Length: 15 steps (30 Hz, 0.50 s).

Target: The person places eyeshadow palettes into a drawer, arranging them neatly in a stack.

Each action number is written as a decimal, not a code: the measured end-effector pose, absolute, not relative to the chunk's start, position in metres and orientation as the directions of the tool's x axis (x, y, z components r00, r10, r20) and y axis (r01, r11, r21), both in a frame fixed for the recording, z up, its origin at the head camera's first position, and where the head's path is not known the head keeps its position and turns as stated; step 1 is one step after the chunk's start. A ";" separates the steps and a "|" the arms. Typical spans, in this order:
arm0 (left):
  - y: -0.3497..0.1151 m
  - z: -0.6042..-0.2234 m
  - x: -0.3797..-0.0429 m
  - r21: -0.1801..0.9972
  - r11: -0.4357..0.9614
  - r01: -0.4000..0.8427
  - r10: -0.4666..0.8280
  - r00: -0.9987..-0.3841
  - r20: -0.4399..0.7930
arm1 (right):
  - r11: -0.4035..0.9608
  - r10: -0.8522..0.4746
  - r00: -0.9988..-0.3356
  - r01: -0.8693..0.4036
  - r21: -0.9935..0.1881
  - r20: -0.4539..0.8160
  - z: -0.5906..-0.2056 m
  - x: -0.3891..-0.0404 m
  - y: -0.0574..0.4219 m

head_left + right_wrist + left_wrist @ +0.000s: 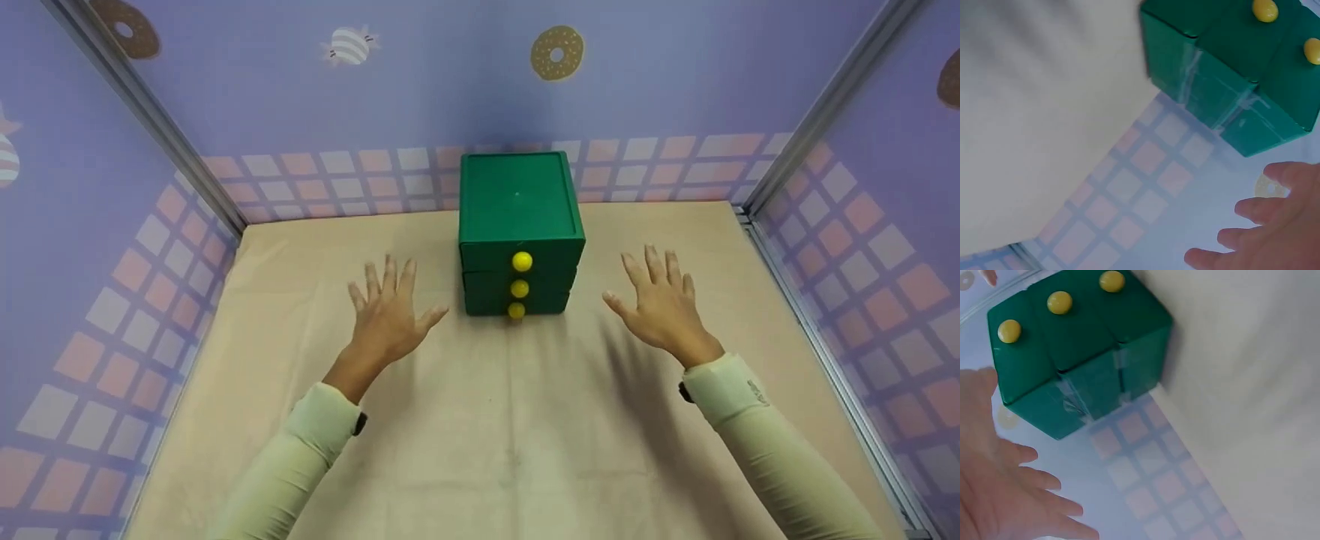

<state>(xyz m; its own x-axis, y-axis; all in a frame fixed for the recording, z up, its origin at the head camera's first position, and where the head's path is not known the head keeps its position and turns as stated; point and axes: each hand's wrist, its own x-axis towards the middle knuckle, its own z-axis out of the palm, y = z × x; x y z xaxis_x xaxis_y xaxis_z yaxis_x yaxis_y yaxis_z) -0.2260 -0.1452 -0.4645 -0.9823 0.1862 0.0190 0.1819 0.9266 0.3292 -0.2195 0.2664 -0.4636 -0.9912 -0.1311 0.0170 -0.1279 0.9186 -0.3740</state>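
Note:
A green drawer box (pixel 517 196) with three stacked drawers stands against the back wall. Each drawer front carries a round yellow knob (pixel 522 261), and all three drawers look closed. To the box's left, my left hand (pixel 386 322) hovers with spread fingers, touching nothing. On the other side my right hand (pixel 664 307) is likewise held in the air, fingers apart and holding nothing. Both wrist views show the box (pixel 1086 343) (pixel 1230 73) beyond the fingers, with clear tape across the drawer seams on its sides. What the drawers contain is hidden.
A beige cloth (pixel 480 450) covers the table. Purple walls with a pink and white checked band (pixel 345 180) enclose it at the back, left and right. Metal rails (pixel 825 375) run along the right edge and up the corners.

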 end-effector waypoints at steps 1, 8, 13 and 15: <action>-0.148 -0.466 -0.225 0.295 0.938 0.182 0.190 -0.982 0.003 | 0.924 -0.131 -0.991 -0.124 -0.363 0.005 -0.465 -0.217 0.269; -0.162 -0.476 -0.224 0.147 0.972 0.183 0.187 -0.982 -0.017 | 0.942 -0.115 -0.991 -0.088 -0.325 -0.066 -0.481 -0.206 0.282; -0.163 -0.478 -0.224 0.154 0.973 0.173 0.178 -0.984 -0.020 | 0.938 -0.112 -0.991 -0.080 -0.338 -0.077 -0.485 -0.206 0.282; -0.163 -0.479 -0.224 0.168 0.971 0.172 0.178 -0.984 -0.023 | 0.936 -0.110 -0.991 -0.076 -0.344 -0.080 -0.486 -0.206 0.282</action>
